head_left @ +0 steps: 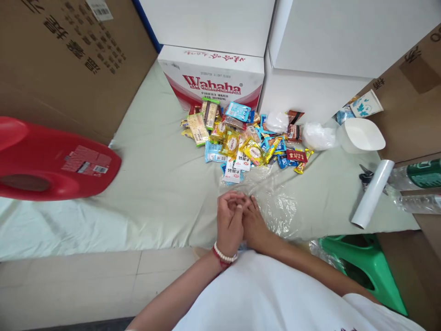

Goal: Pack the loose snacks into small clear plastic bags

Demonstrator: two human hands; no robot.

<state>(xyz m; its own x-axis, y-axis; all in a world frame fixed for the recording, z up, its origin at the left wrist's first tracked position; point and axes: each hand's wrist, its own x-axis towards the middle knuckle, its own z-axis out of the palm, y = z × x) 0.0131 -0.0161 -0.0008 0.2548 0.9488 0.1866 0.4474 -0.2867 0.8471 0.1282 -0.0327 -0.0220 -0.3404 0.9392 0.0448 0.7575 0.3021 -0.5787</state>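
My left hand (230,220), with a beaded bracelet (224,254) at the wrist, is near the table's front edge. Its fingers are loosely curled and reach across to touch my right hand (255,224); I see nothing held in it. The right hand lies palm down with its fingers stretched forward, beside crinkled clear plastic film (280,211). Just beyond both hands, a heap of small packaged snacks (232,142) spreads over the cloth. White packets with black print (232,172) are its nearest part.
A Wahaha carton (213,78) backs the heap. On the left stands a red jug (86,170). Bundled clear plastic bags (319,136), a white bowl (363,136), a paper cup (367,105), a white roll (372,195), scissors (365,177) and bottles (422,177) lie right. A green stool (382,276) is below.
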